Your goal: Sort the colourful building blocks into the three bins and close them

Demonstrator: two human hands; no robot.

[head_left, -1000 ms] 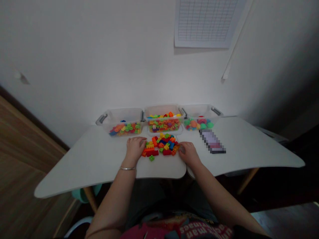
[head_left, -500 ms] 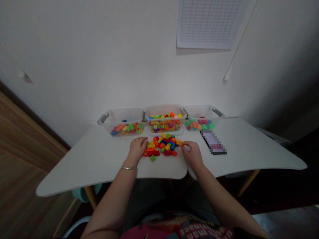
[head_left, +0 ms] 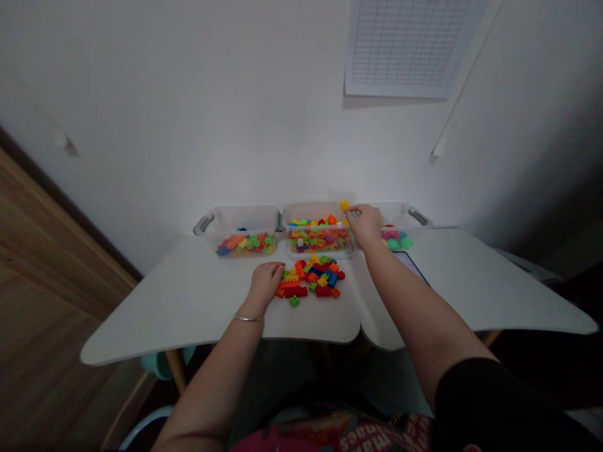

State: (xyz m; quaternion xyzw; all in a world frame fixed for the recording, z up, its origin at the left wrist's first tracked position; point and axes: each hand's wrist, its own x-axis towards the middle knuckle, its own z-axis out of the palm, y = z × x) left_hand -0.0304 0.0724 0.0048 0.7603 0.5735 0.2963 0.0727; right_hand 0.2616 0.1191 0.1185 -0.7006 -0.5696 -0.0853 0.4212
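Note:
A heap of small coloured toy bricks (head_left: 315, 276) lies on the white table (head_left: 188, 301) in front of me. My left hand (head_left: 267, 278) rests at the heap's left edge, fingers curled against the bricks. My right hand (head_left: 365, 225) is raised over the right rim of the middle clear bin (head_left: 318, 233), pinching a yellow brick (head_left: 344, 204) at its fingertips. A single green brick (head_left: 294, 301) lies apart, nearer to me than the heap.
Three clear bins stand along the wall: the left bin (head_left: 240, 232) with mixed pieces, the middle one full of bricks, the right bin (head_left: 398, 229) with round green and red pieces. A phone (head_left: 412, 267) lies right of my forearm. Paper sheet (head_left: 405, 47) on wall.
My right hand has picked a yellow brick from the heap's right side and lifted it up and away to the middle bin. The left hand stays at the heap.

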